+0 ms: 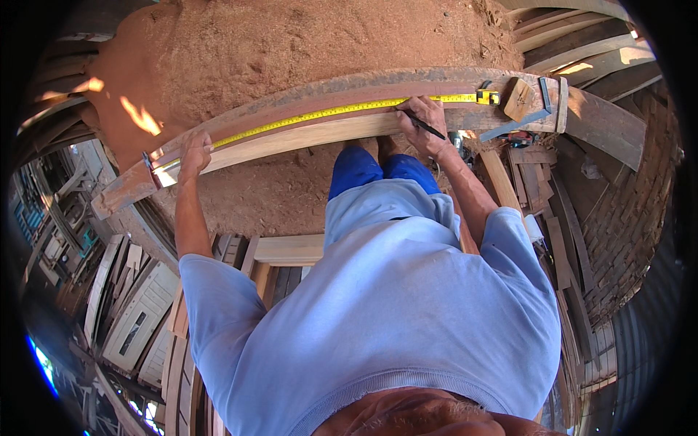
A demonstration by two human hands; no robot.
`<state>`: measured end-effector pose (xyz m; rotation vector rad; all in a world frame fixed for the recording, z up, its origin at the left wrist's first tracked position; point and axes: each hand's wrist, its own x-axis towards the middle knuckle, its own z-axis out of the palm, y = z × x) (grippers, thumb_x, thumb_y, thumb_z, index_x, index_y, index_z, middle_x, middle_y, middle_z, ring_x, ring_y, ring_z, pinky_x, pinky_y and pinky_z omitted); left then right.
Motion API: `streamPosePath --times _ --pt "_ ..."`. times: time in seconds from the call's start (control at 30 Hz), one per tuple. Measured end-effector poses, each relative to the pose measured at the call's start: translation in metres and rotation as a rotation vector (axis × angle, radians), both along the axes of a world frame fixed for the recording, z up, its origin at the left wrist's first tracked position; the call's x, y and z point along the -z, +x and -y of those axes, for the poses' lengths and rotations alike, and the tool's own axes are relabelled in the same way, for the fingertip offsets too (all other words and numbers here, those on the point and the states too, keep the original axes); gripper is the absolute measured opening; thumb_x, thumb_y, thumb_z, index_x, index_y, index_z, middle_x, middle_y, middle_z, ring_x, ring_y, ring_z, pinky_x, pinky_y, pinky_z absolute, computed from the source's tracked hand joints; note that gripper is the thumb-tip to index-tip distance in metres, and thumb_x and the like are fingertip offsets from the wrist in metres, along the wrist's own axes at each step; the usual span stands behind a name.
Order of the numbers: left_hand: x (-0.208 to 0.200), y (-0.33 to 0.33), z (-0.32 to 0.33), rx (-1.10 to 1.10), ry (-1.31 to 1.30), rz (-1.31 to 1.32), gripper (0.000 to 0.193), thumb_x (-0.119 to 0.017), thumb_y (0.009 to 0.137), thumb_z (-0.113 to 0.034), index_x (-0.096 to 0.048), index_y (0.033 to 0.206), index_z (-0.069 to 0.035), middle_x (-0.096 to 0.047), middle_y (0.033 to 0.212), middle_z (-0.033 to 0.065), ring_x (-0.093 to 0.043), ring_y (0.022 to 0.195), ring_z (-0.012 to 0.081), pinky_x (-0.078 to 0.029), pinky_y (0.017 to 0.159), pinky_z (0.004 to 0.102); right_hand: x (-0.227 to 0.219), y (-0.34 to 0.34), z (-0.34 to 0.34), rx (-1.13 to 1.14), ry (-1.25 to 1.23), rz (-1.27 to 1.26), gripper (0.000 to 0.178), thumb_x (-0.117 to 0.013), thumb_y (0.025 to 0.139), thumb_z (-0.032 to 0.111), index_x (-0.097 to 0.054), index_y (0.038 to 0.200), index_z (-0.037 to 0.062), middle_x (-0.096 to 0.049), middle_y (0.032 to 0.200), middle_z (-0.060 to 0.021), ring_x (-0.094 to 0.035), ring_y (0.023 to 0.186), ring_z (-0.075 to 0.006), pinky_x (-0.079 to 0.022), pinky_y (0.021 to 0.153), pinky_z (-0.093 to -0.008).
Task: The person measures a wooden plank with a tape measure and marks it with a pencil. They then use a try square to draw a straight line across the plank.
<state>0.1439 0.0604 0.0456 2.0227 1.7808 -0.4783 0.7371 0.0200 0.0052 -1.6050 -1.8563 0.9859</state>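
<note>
A long yellow tape measure (305,115) lies stretched along a pale wooden board (291,141), its case (488,97) at the right. My left hand (195,153) is closed at the tape's left stretch, fingers pressed on tape and board edge. In my right hand (422,123) is a black pen (427,128), held against the board just below the tape; the fingers are closed round it. The board rests on a wide, worn plank bench (603,123). At its left end a clamp (151,171) stands beside my left hand.
Right of the tape case, a wooden block (518,99) and a blue-grey try square (527,122) lie on the bench. Below them a power tool (520,138) shows partly. Sawdust (305,43) covers the ground beyond. Stacked planks (589,43) and a panelled door (137,316) stand around.
</note>
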Motion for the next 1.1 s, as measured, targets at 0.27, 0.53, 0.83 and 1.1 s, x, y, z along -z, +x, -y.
streamPosePath --times 0.27,0.53,0.83,1.1 --pt "0.002 -0.002 0.001 -0.002 -0.006 -0.007 0.019 -0.073 0.075 0.000 -0.060 0.087 -0.008 -0.064 0.091 0.0132 -0.058 0.098 0.0377 -0.045 0.086 0.0496 0.000 0.000 0.000 0.010 -0.002 -0.005 0.014 -0.070 0.084 0.021 -0.070 0.093 0.0114 -0.068 0.084 -0.0110 -0.065 0.087 -0.0315 -0.042 0.082 -0.0460" --pt "0.002 -0.003 -0.001 0.020 -0.006 -0.003 0.020 -0.073 0.075 0.001 -0.061 0.088 -0.007 -0.064 0.092 0.0132 -0.058 0.098 0.0374 -0.046 0.086 0.0493 0.002 -0.001 0.001 0.023 0.005 -0.005 0.013 -0.070 0.083 0.020 -0.070 0.093 0.0107 -0.068 0.084 -0.0105 -0.065 0.087 -0.0316 -0.043 0.082 -0.0458" --pt "0.003 -0.005 0.000 0.034 0.008 0.010 0.019 -0.073 0.075 0.001 -0.061 0.088 -0.006 -0.063 0.090 0.0130 -0.058 0.096 0.0373 -0.046 0.085 0.0490 -0.003 -0.001 -0.002 0.000 0.004 -0.003 0.012 -0.070 0.084 0.019 -0.069 0.092 0.0101 -0.070 0.084 -0.0093 -0.065 0.088 -0.0312 -0.043 0.082 -0.0456" --pt "0.002 -0.002 0.000 -0.020 -0.025 -0.018 0.020 -0.074 0.075 0.001 -0.060 0.086 -0.008 -0.064 0.092 0.0120 -0.059 0.100 0.0358 -0.045 0.090 0.0485 -0.011 0.002 -0.002 0.032 -0.080 -0.075 0.019 -0.067 0.092 0.021 -0.072 0.102 0.0062 -0.072 0.089 -0.0129 -0.066 0.090 -0.0324 -0.047 0.085 -0.0452"
